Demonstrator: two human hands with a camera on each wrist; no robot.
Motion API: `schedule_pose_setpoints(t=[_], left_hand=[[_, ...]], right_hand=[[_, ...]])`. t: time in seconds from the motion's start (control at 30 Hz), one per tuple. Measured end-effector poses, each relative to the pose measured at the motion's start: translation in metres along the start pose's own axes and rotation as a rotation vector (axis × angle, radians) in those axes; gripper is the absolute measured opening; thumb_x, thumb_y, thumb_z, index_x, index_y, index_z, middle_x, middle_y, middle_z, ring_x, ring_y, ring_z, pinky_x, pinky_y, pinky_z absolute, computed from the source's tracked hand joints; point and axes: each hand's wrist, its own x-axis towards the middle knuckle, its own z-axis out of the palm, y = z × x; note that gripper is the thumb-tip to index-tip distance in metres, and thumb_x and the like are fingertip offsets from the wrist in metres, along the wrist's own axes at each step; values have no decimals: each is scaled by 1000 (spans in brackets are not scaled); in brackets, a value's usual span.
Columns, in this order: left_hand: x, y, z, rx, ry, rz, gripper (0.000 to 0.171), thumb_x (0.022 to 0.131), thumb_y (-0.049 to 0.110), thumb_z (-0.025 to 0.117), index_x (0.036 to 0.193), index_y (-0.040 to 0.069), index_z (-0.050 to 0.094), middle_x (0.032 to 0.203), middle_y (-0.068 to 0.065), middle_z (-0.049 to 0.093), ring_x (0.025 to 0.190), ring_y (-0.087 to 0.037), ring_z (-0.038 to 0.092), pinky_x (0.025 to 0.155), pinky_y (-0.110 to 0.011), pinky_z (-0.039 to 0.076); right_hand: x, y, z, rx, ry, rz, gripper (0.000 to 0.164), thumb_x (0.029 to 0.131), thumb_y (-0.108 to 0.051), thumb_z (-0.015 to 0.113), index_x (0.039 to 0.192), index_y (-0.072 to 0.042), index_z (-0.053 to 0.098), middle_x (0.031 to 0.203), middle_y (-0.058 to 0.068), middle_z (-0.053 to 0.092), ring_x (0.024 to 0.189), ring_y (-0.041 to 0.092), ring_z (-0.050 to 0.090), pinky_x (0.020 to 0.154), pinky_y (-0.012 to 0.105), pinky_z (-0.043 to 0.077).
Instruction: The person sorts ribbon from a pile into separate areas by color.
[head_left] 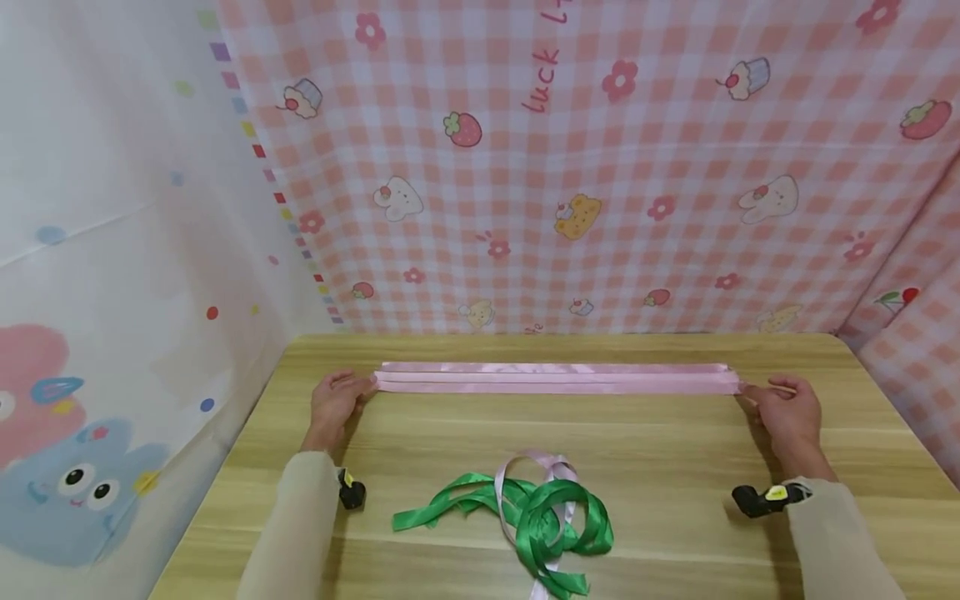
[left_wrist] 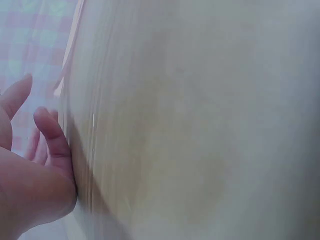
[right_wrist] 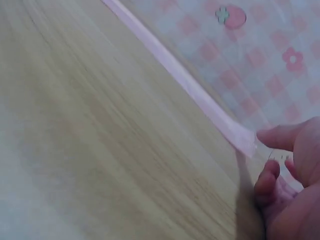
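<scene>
Wood-grain tabletop [head_left: 660, 450] under pink ribbons [head_left: 558, 378]; checked cloth [head_left: 525, 175] behind.

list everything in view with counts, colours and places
wood-grain table: one, tan, centre
satin ribbon strips: three, pink, table's far side
tangled satin ribbon: count unclear, green, table's front middle
loose ribbon: count unclear, pale pink, among the green
gingham cloth: count unclear, pink-white, behind and right
cartoon-print cloth: one, white, left
wrist cameras: two, black, at wrists
sleeves: two, beige, forearms
left hand: one, strips' left end
right hand: one, strips' right end
</scene>
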Motion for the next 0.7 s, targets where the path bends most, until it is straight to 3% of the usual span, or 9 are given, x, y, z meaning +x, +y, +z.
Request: schedule_pose_setpoints(t=[0.13,0.27,0.37,0.5,0.7], left_hand=[[-7,-1,0,52,-11,26,62,92,20,72,142,1,41,112,-5,61,68,-4,54,59,-16,46],[-21,3,3,139,-54,72,55,96,23,66,140,0,42,124,-17,56,80,-11,55,66,-19,46],[-36,8,12,174,-110,114,45,98,21,62,135,-1,47,122,-18,59,82,-14,56,66,-21,47],[-58,9,30,204,-210,191,31,98,11,60,126,-2,54,110,-18,65,75,-14,56,61,-22,46],[-94,12,61,204,-412,244,28,97,8,61,122,-4,55,108,-22,67,83,-25,64,72,-32,55]], right_hand=[[-15,0,4,-87,30,-58,30,90,-28,72,100,-17,46,79,-10,51,59,6,50,50,23,43],[-35,-5,17,-162,-29,-189,23,95,-26,66,99,-10,50,81,-10,48,64,5,47,52,21,42],[-48,-11,28,-163,-174,-296,22,98,-22,63,101,-4,52,77,-13,51,62,4,50,52,21,45],[-64,-19,50,-184,-373,-412,20,99,-14,61,103,4,53,79,-7,57,68,7,54,58,24,50],[-93,-30,89,-236,-674,-483,13,96,-9,64,101,2,58,88,11,61,76,25,57,64,32,52]])
